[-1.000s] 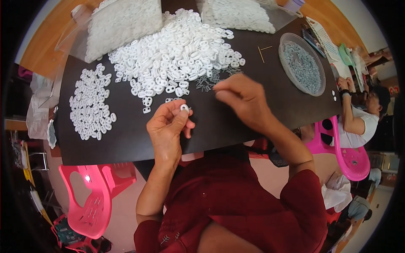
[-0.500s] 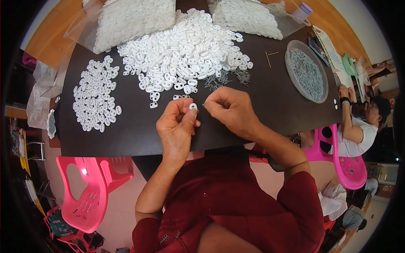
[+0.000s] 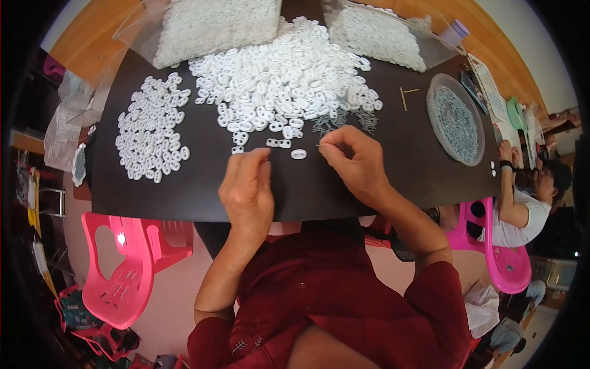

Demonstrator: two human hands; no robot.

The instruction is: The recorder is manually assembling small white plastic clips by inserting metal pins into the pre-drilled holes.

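My left hand [image 3: 249, 184] lies over the black table [image 3: 184, 190] with its fingers stretched toward a few loose white oval plastic pieces [image 3: 238, 149]; nothing shows between its fingertips. My right hand [image 3: 355, 161] pinches a thin metal pin [image 3: 320, 146] between thumb and forefinger, its tip pointing left. One white oval piece [image 3: 298, 154] rests on the table between the two hands, just left of the pin. A small heap of grey metal pins [image 3: 344, 120] sits right behind my right hand.
A large pile of white oval pieces [image 3: 289, 80] fills the table's middle, with a flatter spread [image 3: 150, 135] at left. Clear bags of pieces [image 3: 209, 24] stand behind. A round clear tray of grey parts [image 3: 456, 120] is at right. Pink chair [image 3: 123, 258] lower left; another person [image 3: 522, 212] sits right.
My left hand no longer holds up a white piece; it has lowered and reached forward. My right hand has drawn apart to the right, still pinching the pin.
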